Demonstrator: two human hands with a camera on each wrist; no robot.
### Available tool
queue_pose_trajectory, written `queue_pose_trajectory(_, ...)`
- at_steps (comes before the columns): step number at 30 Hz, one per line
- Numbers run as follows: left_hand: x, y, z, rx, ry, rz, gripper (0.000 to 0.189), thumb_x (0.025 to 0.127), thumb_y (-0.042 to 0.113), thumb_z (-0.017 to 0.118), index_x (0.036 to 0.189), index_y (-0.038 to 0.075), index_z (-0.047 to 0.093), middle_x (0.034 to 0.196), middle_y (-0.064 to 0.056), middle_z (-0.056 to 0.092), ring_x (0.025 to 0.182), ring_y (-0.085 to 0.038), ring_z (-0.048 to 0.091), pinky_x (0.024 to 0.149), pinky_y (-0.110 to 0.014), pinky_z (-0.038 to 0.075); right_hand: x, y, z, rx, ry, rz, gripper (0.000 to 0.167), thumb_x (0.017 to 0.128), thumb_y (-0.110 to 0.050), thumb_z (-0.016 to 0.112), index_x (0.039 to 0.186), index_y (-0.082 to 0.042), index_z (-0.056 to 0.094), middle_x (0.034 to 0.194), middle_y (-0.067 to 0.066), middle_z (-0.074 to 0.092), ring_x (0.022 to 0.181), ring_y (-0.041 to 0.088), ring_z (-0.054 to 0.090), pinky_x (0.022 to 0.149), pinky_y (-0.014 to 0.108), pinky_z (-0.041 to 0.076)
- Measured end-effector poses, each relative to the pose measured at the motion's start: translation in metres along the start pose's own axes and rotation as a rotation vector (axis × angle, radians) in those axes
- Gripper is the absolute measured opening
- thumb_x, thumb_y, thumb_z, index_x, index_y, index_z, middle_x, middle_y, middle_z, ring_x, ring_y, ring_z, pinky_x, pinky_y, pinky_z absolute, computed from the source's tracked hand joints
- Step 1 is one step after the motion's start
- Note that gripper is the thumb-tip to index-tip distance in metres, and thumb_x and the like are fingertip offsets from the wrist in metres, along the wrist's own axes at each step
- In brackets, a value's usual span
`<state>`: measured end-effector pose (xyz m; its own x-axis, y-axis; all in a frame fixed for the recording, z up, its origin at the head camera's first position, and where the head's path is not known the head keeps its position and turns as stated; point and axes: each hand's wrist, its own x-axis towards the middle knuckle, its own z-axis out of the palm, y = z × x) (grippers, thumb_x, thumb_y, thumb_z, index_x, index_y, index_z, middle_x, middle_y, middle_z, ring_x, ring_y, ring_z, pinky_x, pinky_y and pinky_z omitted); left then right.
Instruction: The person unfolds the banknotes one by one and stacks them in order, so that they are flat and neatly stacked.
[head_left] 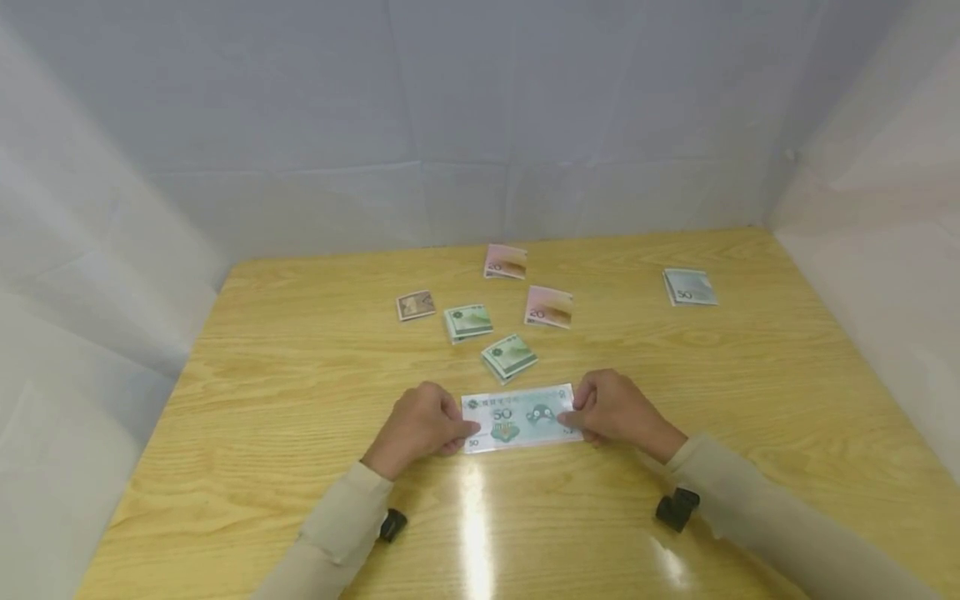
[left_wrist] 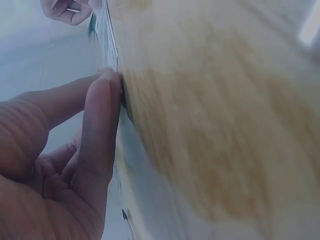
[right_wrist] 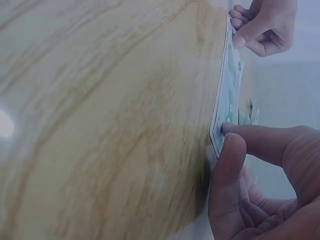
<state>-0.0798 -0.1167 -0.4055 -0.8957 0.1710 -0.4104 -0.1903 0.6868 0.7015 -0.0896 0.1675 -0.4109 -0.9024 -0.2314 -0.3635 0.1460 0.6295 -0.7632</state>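
Note:
A flat, pale blue-green banknote [head_left: 517,418] marked 50 spans the gap between the two hands, low over the table. My left hand [head_left: 422,425] pinches its left end, thumb on top of the printed face. At the opposite end, my right hand [head_left: 618,410] pinches the note between thumb and index finger. From the right wrist view, the note's near corner shows at the right fingertips [right_wrist: 228,142], with the other hand at its far end. In the left wrist view, the note is seen almost edge-on beyond the thumb.
Just beyond the note lie two folded green notes [head_left: 512,358]. Farther back are two folded pink 20 notes [head_left: 549,307] and a small folded brown note [head_left: 416,305]. A folded blue 50 note [head_left: 692,287] lies at the back right. Pale sheeting surrounds the wooden table [head_left: 300,392].

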Motion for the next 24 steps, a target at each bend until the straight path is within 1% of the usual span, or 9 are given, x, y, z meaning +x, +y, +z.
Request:
queue_pose_trajectory(3,-0.001,0.000,-0.001,-0.013,-0.012,0.001,0.021,0.087,0.017,0.082,0.074,0.007,0.069,0.066,-0.003,0.068,0.058,-0.015,0.065,0.053,-0.024,0.058,0.001,0.000,-0.003,-0.020,0.011,-0.013,0.023,0.086,-0.017,0.082,0.087,-0.003,0.064,0.067,0.007,0.063,0.055,0.017,0.058,0.049,0.027,0.052)
queue_pose_trajectory(5,-0.003,-0.001,-0.003,-0.020,-0.008,0.020,0.019,0.088,0.018,0.081,0.076,0.008,0.070,0.067,-0.003,0.068,0.059,-0.015,0.066,0.053,-0.026,0.059,0.003,0.002,-0.008,-0.043,0.030,-0.046,0.021,0.087,-0.018,0.081,0.087,-0.003,0.067,0.068,0.006,0.064,0.055,0.017,0.058,0.050,0.027,0.051)
queue_pose_trajectory(9,-0.006,-0.003,-0.010,-0.062,0.009,0.070,0.016,0.089,0.020,0.080,0.082,0.009,0.071,0.071,-0.003,0.069,0.063,-0.018,0.067,0.056,-0.029,0.060,0.008,0.008,-0.027,-0.065,0.080,-0.112,0.015,0.089,-0.016,0.078,0.089,-0.002,0.073,0.072,0.005,0.067,0.057,0.018,0.061,0.052,0.028,0.054)
queue_pose_trajectory(11,-0.007,-0.003,-0.012,-0.104,0.005,0.083,0.013,0.089,0.019,0.079,0.086,0.009,0.072,0.073,-0.004,0.071,0.065,-0.019,0.068,0.058,-0.031,0.062,0.011,0.012,-0.038,-0.060,0.104,-0.120,0.016,0.090,-0.016,0.076,0.094,-0.001,0.074,0.076,0.007,0.070,0.061,0.019,0.063,0.054,0.030,0.057)
queue_pose_trajectory(15,-0.009,-0.004,-0.017,-0.193,-0.004,0.082,0.008,0.090,0.013,0.077,0.093,0.006,0.073,0.079,-0.006,0.074,0.070,-0.021,0.070,0.064,-0.033,0.064,0.016,0.025,-0.063,-0.036,0.175,-0.089,0.025,0.093,-0.021,0.075,0.102,0.002,0.073,0.086,0.012,0.072,0.068,0.021,0.065,0.058,0.030,0.060)
queue_pose_trajectory(18,-0.010,-0.004,-0.018,-0.253,-0.006,0.073,0.009,0.091,0.009,0.075,0.098,0.004,0.074,0.084,-0.008,0.075,0.074,-0.022,0.071,0.068,-0.033,0.065,0.021,0.039,-0.082,-0.041,0.249,-0.054,0.028,0.094,-0.024,0.073,0.105,0.002,0.072,0.093,0.014,0.072,0.072,0.019,0.065,0.060,0.028,0.058)
queue_pose_trajectory(21,-0.012,-0.005,-0.019,-0.303,-0.014,0.084,0.014,0.092,0.010,0.075,0.103,0.001,0.073,0.088,-0.010,0.075,0.077,-0.024,0.071,0.070,-0.034,0.065,0.025,0.053,-0.100,-0.098,0.342,-0.042,0.029,0.095,-0.024,0.072,0.105,0.003,0.073,0.099,0.017,0.072,0.077,0.017,0.063,0.063,0.023,0.055)
queue_pose_trajectory(24,-0.013,-0.007,-0.020,-0.334,-0.027,0.113,0.021,0.093,0.013,0.074,0.108,-0.001,0.071,0.090,-0.012,0.075,0.078,-0.026,0.072,0.072,-0.035,0.066,0.028,0.064,-0.116,-0.129,0.428,-0.015,0.031,0.095,-0.025,0.071,0.106,0.004,0.074,0.102,0.019,0.072,0.083,0.020,0.062,0.065,0.021,0.052)
